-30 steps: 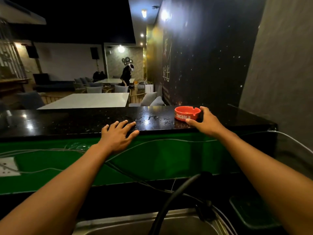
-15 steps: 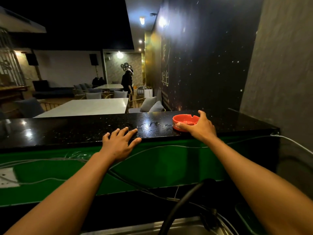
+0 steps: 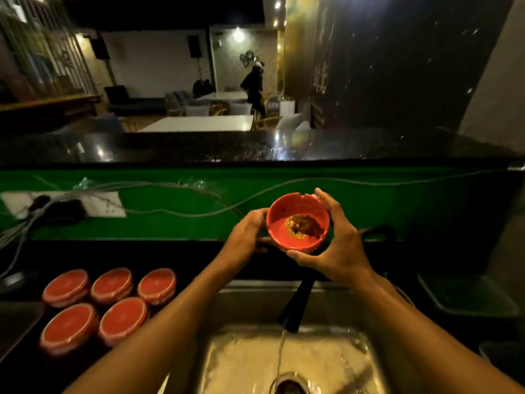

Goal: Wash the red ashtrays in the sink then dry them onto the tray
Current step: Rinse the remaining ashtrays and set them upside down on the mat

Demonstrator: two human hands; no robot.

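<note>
Now both hands, left hand (image 3: 247, 234) and right hand (image 3: 338, 245), are gripping a dirty red ashtray (image 3: 298, 223) above the sink (image 3: 366, 348) at its back edge; five upturned ashtrays (image 3: 108, 302) are crowding the worktop's (image 3: 25, 368) near-left corner.

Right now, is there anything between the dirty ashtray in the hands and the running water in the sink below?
Nothing visible blocks it. The red ashtray, held by the left hand and right hand, is above the black faucet; the water stream falls freely into the sink.
</note>
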